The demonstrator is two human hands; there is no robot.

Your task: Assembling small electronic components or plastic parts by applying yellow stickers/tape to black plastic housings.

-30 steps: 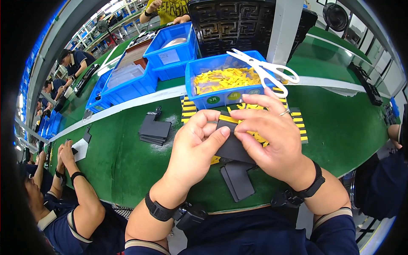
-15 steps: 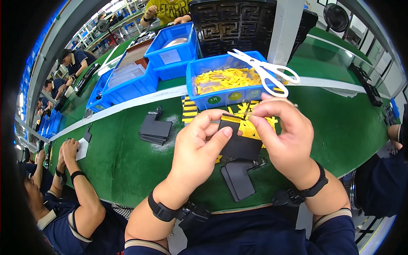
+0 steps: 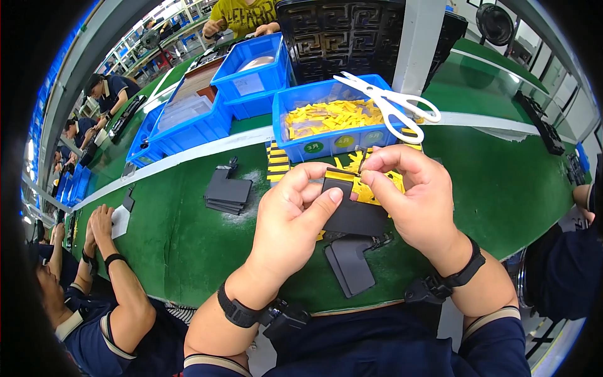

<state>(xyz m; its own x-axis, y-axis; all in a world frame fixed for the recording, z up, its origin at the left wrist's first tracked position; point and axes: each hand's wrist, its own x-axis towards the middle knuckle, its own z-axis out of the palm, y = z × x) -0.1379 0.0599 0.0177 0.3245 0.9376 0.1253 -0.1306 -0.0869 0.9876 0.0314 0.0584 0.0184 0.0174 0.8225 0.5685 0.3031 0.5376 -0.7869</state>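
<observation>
My left hand (image 3: 295,217) grips a flat black L-shaped piece (image 3: 358,218) by its left side, thumb on top. A yellow strip (image 3: 340,175) lies along the piece's upper edge. At the upper right corner, next to a thin dark tail (image 3: 362,159), my right hand (image 3: 418,188) is closed in a pinch. What sits between those fingertips is too small to make out. Below lies a small stack of similar black pieces (image 3: 352,267). Loose yellow strips (image 3: 394,181) are heaped behind the held piece, partly hidden by my right hand.
A blue bin (image 3: 279,129) of yellow strips stands beyond my hands, with white scissors (image 3: 392,100) across its right corner. Another stack of black pieces (image 3: 227,190) lies left on the green table (image 3: 182,239). More blue bins (image 3: 195,129) stand behind. A co-worker's hands (image 3: 102,223) are at left.
My right hand has shifted slightly left and down, its fingertips closer to the black piece's upper corner. My left hand keeps its hold on the piece.
</observation>
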